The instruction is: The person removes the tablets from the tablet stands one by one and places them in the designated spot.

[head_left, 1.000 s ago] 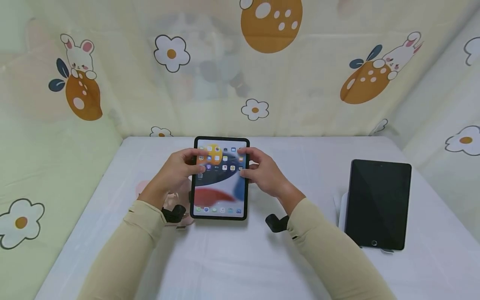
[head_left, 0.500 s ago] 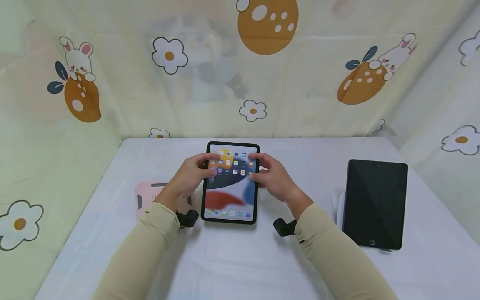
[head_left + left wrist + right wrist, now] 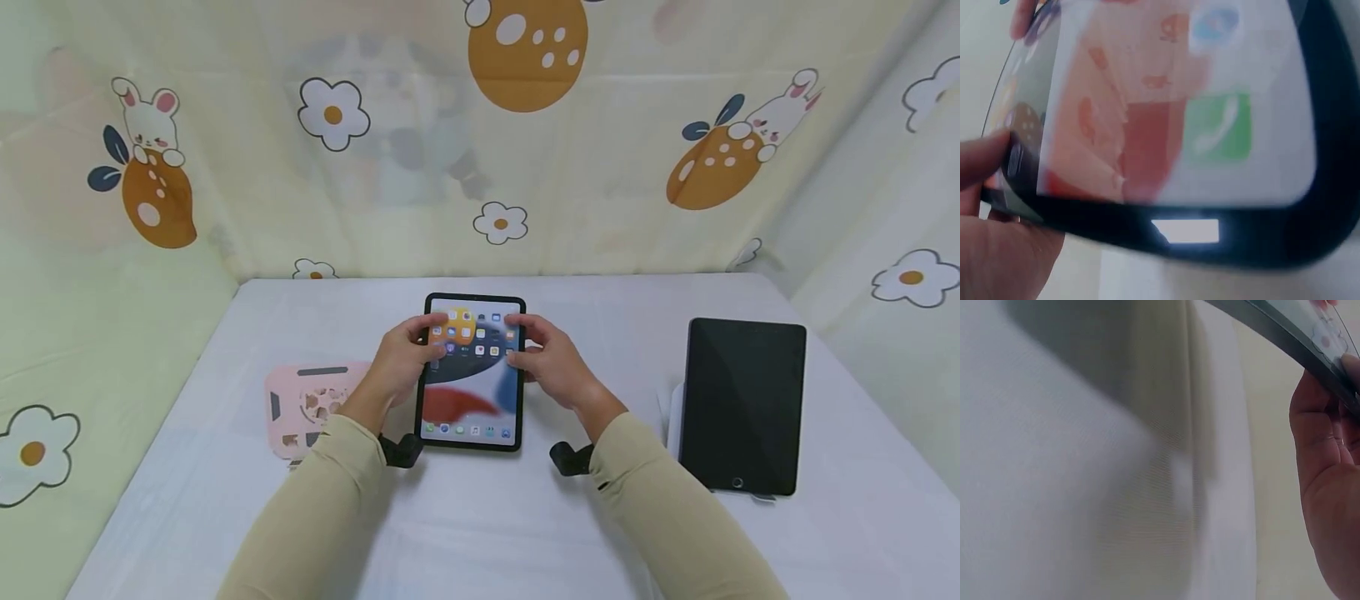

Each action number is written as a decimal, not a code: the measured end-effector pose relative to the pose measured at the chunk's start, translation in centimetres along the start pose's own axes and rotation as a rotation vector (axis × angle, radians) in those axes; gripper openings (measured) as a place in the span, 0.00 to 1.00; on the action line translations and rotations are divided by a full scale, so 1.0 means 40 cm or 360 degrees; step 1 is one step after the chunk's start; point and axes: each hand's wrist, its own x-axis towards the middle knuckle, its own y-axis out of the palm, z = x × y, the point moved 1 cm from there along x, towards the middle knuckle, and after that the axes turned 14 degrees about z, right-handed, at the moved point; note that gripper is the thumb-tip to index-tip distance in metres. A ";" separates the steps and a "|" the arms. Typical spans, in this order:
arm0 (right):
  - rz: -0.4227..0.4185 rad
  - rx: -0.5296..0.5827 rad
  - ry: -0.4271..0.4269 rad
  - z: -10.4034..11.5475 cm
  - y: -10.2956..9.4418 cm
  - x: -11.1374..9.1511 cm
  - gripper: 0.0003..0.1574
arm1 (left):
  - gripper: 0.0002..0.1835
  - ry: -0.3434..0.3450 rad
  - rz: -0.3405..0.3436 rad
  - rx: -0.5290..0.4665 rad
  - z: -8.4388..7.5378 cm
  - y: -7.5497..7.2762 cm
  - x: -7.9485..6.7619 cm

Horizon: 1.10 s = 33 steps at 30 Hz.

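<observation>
A black-framed tablet (image 3: 472,392) with a lit home screen of app icons is held upright-facing over the middle of the table. My left hand (image 3: 397,360) grips its left edge, thumb and index finger lying on the glass. On the opposite edge my right hand (image 3: 555,362) holds it the same way, other fingers behind. The left wrist view shows the tablet's lower corner with a green phone icon (image 3: 1217,127) close up. In the right wrist view the right hand (image 3: 1335,487) curls around the tablet's edge (image 3: 1272,328).
A pink perforated plate-like holder (image 3: 281,379) lies on the table to the left, partly covered by the left forearm. At the right a dark-screened tablet (image 3: 742,400) with a home button leans on something white (image 3: 676,408). A printed curtain (image 3: 420,242) hangs behind the white table (image 3: 480,533).
Both hands have carried the lit tablet to the right and slightly nearer. The pink holder, earlier largely behind the left hand and the tablet, is now more exposed.
</observation>
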 end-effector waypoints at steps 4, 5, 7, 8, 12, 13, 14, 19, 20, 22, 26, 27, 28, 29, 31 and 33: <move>-0.0028 0.0030 0.0006 -0.011 0.008 0.007 0.33 | 0.25 -0.0006 -0.0090 -0.0021 0.008 0.011 0.003; -0.0035 0.0044 0.0007 -0.015 0.010 0.010 0.33 | 0.24 -0.0010 -0.0111 -0.0025 0.009 0.013 0.004; -0.0044 0.0063 0.0022 -0.021 0.015 0.017 0.33 | 0.24 -0.0017 -0.0150 -0.0028 0.013 0.015 0.006; -0.0051 0.0071 0.0030 -0.023 0.018 0.020 0.33 | 0.25 -0.0017 -0.0167 -0.0033 0.015 0.015 0.008; -0.0069 0.0070 0.0039 -0.032 0.028 0.033 0.33 | 0.25 -0.0034 -0.0241 -0.0019 0.026 0.013 0.015; -0.0075 0.0067 0.0038 -0.035 0.029 0.036 0.33 | 0.25 -0.0037 -0.0255 -0.0023 0.029 0.013 0.018; -0.0080 0.0064 0.0036 -0.037 0.031 0.039 0.33 | 0.25 -0.0036 -0.0266 -0.0020 0.033 0.012 0.020; -0.0105 0.0053 0.0044 -0.041 0.035 0.047 0.34 | 0.25 -0.0035 -0.0284 -0.0031 0.043 0.010 0.028; -0.0109 0.0043 0.0045 -0.041 0.035 0.047 0.34 | 0.25 -0.0034 -0.0284 -0.0029 0.043 0.011 0.028; -0.0120 0.0026 0.0048 -0.043 0.034 0.047 0.35 | 0.25 -0.0039 -0.0288 -0.0018 0.043 0.013 0.028; -0.0126 -0.0004 0.0040 -0.047 0.034 0.045 0.39 | 0.26 0.0010 -0.0308 0.0092 0.045 0.015 0.028; -0.0129 -0.0008 0.0044 -0.049 0.033 0.045 0.40 | 0.26 0.0037 -0.0305 0.0118 0.047 0.015 0.029; -0.0132 -0.0018 0.0048 -0.051 0.033 0.043 0.42 | 0.27 0.0057 -0.0302 0.0140 0.050 0.015 0.029; -0.0137 -0.0026 0.0057 -0.053 0.033 0.042 0.43 | 0.27 0.0079 -0.0296 0.0151 0.053 0.014 0.028; -0.0148 -0.0036 0.0074 -0.057 0.033 0.041 0.44 | 0.28 0.0103 -0.0285 0.0179 0.059 0.013 0.029; -0.0156 -0.0063 0.0086 -0.062 0.034 0.040 0.45 | 0.29 0.0092 -0.0274 0.0196 0.064 0.013 0.027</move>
